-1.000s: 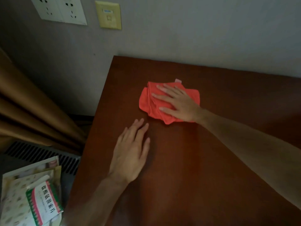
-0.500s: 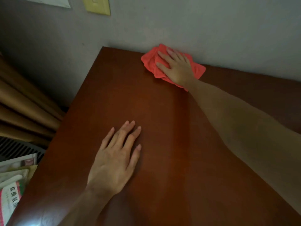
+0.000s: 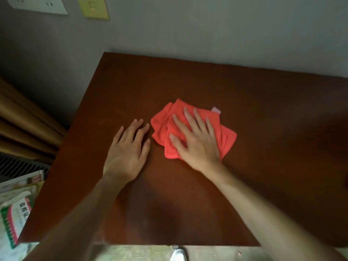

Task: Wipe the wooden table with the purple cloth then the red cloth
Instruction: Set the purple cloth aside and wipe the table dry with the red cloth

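Note:
A crumpled red cloth (image 3: 162,129) lies near the middle of the dark wooden table (image 3: 263,119). My right hand (image 3: 195,142) presses flat on top of it with fingers spread, covering much of the cloth. My left hand (image 3: 128,153) rests flat on the bare wood just left of the cloth, fingers apart, holding nothing. A small pale tag (image 3: 216,110) sticks out at the cloth's far right corner. No purple cloth is in view.
The table's back edge meets a grey wall with a white socket plate (image 3: 37,4) and a yellow plate (image 3: 94,6). Brown curtains (image 3: 22,125) hang at the left. Printed packets (image 3: 15,213) lie below the table's left edge. A shiny metal piece (image 3: 178,254) shows under the front edge.
My right hand has pulled the red cloth back from the wall edge to the middle of the table. My left hand stays flat on the wood, now close beside the cloth.

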